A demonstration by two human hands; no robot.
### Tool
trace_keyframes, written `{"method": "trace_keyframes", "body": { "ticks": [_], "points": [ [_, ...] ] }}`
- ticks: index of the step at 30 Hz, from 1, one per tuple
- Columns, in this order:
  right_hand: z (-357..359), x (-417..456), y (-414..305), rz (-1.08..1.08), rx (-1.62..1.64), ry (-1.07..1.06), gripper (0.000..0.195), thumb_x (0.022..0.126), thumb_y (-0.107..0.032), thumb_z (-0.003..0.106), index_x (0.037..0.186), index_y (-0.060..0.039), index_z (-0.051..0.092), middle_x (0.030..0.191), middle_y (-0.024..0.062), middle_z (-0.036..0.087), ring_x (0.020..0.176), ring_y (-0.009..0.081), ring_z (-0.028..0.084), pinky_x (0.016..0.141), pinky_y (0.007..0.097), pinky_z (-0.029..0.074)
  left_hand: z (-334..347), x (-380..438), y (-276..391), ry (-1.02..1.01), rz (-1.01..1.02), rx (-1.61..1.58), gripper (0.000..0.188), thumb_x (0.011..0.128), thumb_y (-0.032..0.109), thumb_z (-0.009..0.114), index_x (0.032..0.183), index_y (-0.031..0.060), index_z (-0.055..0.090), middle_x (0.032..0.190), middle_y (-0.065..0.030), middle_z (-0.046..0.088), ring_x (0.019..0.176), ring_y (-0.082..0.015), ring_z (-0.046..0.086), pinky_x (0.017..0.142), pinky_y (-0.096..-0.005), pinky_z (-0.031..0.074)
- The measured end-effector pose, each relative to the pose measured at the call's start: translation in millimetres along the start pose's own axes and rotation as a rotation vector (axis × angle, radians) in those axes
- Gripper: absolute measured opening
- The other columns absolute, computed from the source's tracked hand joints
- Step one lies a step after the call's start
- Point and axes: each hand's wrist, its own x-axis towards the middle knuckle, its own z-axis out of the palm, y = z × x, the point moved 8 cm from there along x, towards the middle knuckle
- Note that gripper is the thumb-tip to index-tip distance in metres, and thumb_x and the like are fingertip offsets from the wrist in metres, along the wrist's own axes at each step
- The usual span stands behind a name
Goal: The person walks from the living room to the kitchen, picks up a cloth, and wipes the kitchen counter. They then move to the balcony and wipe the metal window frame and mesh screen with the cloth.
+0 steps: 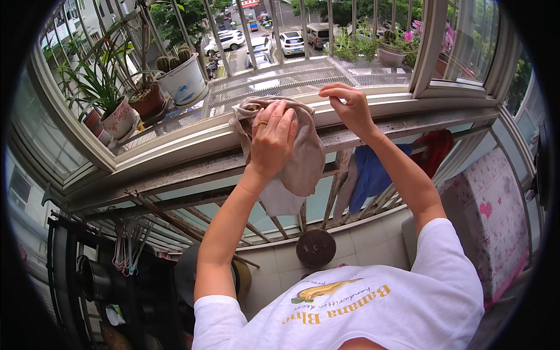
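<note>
A crumpled beige-grey cloth hangs over the window sill and the weathered rail, and a paler cloth end shows beneath it. My left hand, with a gold-coloured ring, lies over the bunched top of the cloth, its fingers pressed into the folds. To the right, my right hand is raised near the sliding window's bottom track. Its fingers are bent loosely and apart, and nothing is visible in them. The cloth's underside is hidden.
Potted cacti and leafy plants stand on the mesh ledge behind vertical bars. Blue cloth and red cloth hang on the right railing. Below are a round dark stool, hangers and a flower-patterned cover.
</note>
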Motion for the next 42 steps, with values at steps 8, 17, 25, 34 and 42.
{"method": "trace_keyframes", "body": {
  "ticks": [8,17,25,34,42],
  "points": [
    [-34.4,-15.7,59.1,-0.141,-0.532,-0.152,0.017,0.087,-0.019,0.053,0.085,-0.0047,0.062,0.096,0.0084,0.062,0.093,0.0271,0.057,0.077,0.0366,0.048,41.8,-2.6,1.6,-0.354,-0.015,0.115,0.051,0.082,0.032,0.064,0.123,0.0044,0.051,0.128,-0.0129,0.049,0.121,-0.0287,0.044,0.099,-0.0392,0.034],
    [-37.0,-19.3,46.7,-0.283,-0.573,-0.112,0.011,0.084,-0.015,0.057,0.077,-0.0059,0.055,0.074,0.0079,0.055,0.074,0.0261,0.055,0.066,0.0371,0.046,-30.2,-25.4,-79.8,-0.307,-0.100,0.326,0.038,0.077,0.028,0.069,0.107,0.0089,0.055,0.103,-0.0092,0.053,0.097,-0.0296,0.050,0.082,-0.0402,0.041],
    [-34.5,-19.3,46.8,-0.312,-0.581,-0.098,0.010,0.083,-0.013,0.057,0.077,-0.0053,0.054,0.076,0.0079,0.057,0.073,0.0257,0.055,0.066,0.0359,0.046,-137.3,-98.4,-212.1,-0.190,-0.392,0.739,0.025,0.090,0.027,0.051,0.100,0.0034,0.056,0.098,-0.0150,0.053,0.095,-0.0350,0.050,0.084,-0.0422,0.040],
    [-31.2,-19.5,46.6,-0.254,-0.637,-0.111,0.009,0.083,-0.014,0.055,0.081,-0.0046,0.055,0.080,0.0087,0.059,0.079,0.0271,0.057,0.071,0.0365,0.045,-177.7,-114.4,-278.5,-0.086,-0.419,0.906,0.023,0.087,0.021,0.050,0.073,0.0040,0.053,0.077,-0.0140,0.059,0.074,-0.0350,0.056,0.069,-0.0432,0.046],
    [-26.3,-17.0,49.8,-0.163,-0.684,-0.124,0.011,0.085,-0.015,0.051,0.082,-0.0059,0.057,0.080,0.0070,0.059,0.079,0.0256,0.057,0.073,0.0364,0.044,-165.3,-106.3,-250.9,-0.038,-0.449,0.799,0.019,0.084,0.021,0.057,0.078,0.0027,0.055,0.083,-0.0141,0.059,0.081,-0.0340,0.055,0.071,-0.0439,0.044]
  ]
}}
